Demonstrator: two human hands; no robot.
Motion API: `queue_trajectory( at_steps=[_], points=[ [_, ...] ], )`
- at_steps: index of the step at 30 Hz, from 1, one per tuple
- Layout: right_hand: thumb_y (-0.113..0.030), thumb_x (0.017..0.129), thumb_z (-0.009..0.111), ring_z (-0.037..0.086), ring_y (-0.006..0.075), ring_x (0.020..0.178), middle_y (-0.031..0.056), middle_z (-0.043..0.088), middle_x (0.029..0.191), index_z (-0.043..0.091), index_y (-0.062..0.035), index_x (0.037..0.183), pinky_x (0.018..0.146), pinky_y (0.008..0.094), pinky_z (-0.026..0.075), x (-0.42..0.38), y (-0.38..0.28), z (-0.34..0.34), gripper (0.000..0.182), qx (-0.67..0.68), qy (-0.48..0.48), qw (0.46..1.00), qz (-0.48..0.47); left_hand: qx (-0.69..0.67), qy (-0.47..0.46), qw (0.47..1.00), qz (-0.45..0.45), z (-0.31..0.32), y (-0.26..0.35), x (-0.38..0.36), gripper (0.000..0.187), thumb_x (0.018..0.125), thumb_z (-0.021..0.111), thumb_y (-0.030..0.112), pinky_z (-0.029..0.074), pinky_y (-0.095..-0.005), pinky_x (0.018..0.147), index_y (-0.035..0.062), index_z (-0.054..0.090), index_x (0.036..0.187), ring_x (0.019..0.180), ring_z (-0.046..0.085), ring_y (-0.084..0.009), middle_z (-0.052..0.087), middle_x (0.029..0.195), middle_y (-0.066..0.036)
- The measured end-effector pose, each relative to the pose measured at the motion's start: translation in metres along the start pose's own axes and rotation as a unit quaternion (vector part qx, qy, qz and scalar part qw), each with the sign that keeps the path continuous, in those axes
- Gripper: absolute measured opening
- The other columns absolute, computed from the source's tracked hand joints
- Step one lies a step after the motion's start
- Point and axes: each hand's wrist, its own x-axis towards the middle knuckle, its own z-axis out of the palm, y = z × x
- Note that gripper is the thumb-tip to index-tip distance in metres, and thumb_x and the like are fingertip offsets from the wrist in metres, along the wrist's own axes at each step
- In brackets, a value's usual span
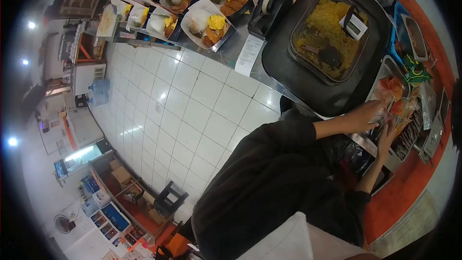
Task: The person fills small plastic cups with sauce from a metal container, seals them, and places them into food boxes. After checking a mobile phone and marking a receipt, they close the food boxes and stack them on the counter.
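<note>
White cloth (288, 240) and dark sleeves (269, 159) nearest camera. Left hand (360, 117) and right hand (385, 140) meet by the orange counter's (409, 183) inner edge, fingers bent around what looks like a small clear plastic piece (380, 115); too small to tell whether either grasps it. Packets (409, 132) lie just beside, near the orange counter's inner edge; green packet (417, 73) farther along. Black tray (279, 62) sits at the steel counter's (230, 48) floor-side edge, crumb pan (313, 24) inside, timer (355, 25) near the pan's upper-right corner. Tape dispenser (270, 12) beside the tray, then food boxes (211, 24) along the same edge.
</note>
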Motion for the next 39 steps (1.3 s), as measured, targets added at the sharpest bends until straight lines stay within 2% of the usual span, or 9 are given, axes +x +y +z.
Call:
queue_trajectory(
  at_steps=[4, 7, 10, 14, 19, 20, 26, 29, 39],
  points=[
    [-0.014, 0.097, 0.043, 0.051, 0.0216, 0.111, 0.012, 0.056, 0.109, 0.046, 0.0032, 0.121, 0.095, 0.0317, 0.038, -0.008, -0.05, -0.005, 0.029, -0.078, 0.078, 0.99, -0.091, 0.118, -0.049, 0.99, 0.063, -0.01, 0.01, 0.004, 0.072, 0.078, 0.069, 0.017, 0.03, -0.042, 0.107, 0.0008, 0.03, 0.137, 0.129, 0.035, -0.0331, 0.037, 0.139, -0.02],
    [-0.015, 0.097, 0.044, 0.051, 0.0223, 0.111, 0.0136, 0.055, 0.116, 0.046, 0.0036, 0.117, 0.097, 0.0329, 0.038, -0.005, -0.032, -0.01, 0.027, -0.089, 0.047, 0.995, 0.028, 0.14, -0.079, 0.982, 0.098, -0.009, 0.011, 0.011, 0.08, 0.078, 0.071, 0.023, 0.033, -0.04, 0.105, -0.0003, 0.026, 0.139, 0.128, 0.038, -0.0335, 0.036, 0.14, -0.023],
    [-0.015, 0.097, 0.045, 0.053, 0.0226, 0.106, 0.0128, 0.055, 0.114, 0.046, 0.0033, 0.114, 0.094, 0.0316, 0.039, 0.0, -0.015, 0.003, 0.025, -0.031, 0.016, 0.999, -0.023, 0.028, -0.091, 0.994, 0.055, -0.01, 0.014, 0.024, 0.08, 0.078, 0.071, 0.026, 0.04, -0.0393, 0.098, -0.0016, 0.026, 0.138, 0.118, 0.049, -0.0358, 0.05, 0.125, -0.028],
    [-0.017, 0.098, 0.044, 0.052, 0.0145, 0.093, 0.0072, 0.055, 0.103, 0.048, 0.0, 0.11, 0.084, 0.0261, 0.04, -0.004, -0.025, 0.001, 0.021, 0.062, 0.04, 0.997, -0.016, 0.038, -0.195, 0.968, -0.155, -0.003, 0.001, 0.026, 0.075, 0.084, 0.063, 0.034, 0.048, -0.0421, 0.082, -0.0059, 0.025, 0.136, 0.093, 0.062, -0.0383, 0.064, 0.089, -0.025],
    [-0.021, 0.099, 0.047, 0.047, 0.0075, 0.07, 0.0015, 0.055, 0.084, 0.05, -0.002, 0.105, 0.06, 0.021, 0.037, -0.009, -0.029, -0.013, 0.02, -0.011, 0.266, 0.964, -0.004, 0.129, -0.117, 0.966, -0.19, 0.034, -0.024, 0.016, 0.07, 0.091, 0.053, 0.04, 0.05, -0.0418, 0.076, -0.0083, 0.026, 0.133, 0.084, 0.064, -0.0364, 0.065, 0.083, -0.024],
    [-0.018, 0.098, 0.049, 0.04, 0.0042, 0.062, -0.0017, 0.052, 0.077, 0.052, -0.0027, 0.105, 0.053, 0.02, 0.03, -0.004, -0.036, -0.012, 0.016, -0.025, 0.327, 0.939, -0.1, 0.064, -0.105, 0.975, -0.188, 0.026, -0.008, 0.016, 0.067, 0.091, 0.054, 0.038, 0.049, -0.0412, 0.076, -0.0071, 0.027, 0.132, 0.085, 0.064, -0.0357, 0.065, 0.085, -0.024],
    [-0.013, 0.097, 0.051, 0.037, 0.0005, 0.064, -0.005, 0.051, 0.078, 0.055, -0.0043, 0.107, 0.056, 0.0171, 0.027, -0.025, -0.088, -0.028, 0.014, 0.08, 0.039, 0.996, 0.028, -0.077, -0.03, 0.996, -0.02, 0.009, 0.007, 0.013, 0.053, 0.083, 0.066, 0.019, 0.049, -0.0383, 0.073, 0.0026, 0.04, 0.127, 0.082, 0.065, -0.0304, 0.063, 0.085, -0.016],
    [-0.011, 0.096, 0.052, 0.051, 0.0073, 0.079, -0.0006, 0.057, 0.084, 0.054, -0.0024, 0.105, 0.071, 0.0202, 0.039, -0.029, -0.109, -0.031, 0.013, 0.013, 0.01, 0.997, 0.076, -0.126, -0.036, 0.991, -0.028, -0.009, 0.014, 0.01, 0.051, 0.079, 0.07, 0.01, 0.05, -0.034, 0.068, 0.0056, 0.045, 0.123, 0.077, 0.066, -0.025, 0.062, 0.084, -0.012],
    [-0.004, 0.093, 0.053, 0.053, 0.0152, 0.086, 0.0071, 0.058, 0.094, 0.064, 0.0016, 0.103, 0.076, 0.0269, 0.043, -0.032, -0.133, -0.023, 0.016, -0.148, 0.005, 0.988, -0.034, -0.179, -0.016, 0.98, -0.088, -0.045, 0.046, -0.005, 0.052, 0.081, 0.063, 0.001, 0.055, -0.0326, 0.066, 0.0019, 0.036, 0.125, 0.075, 0.069, -0.0253, 0.062, 0.088, -0.018]
  ],
)
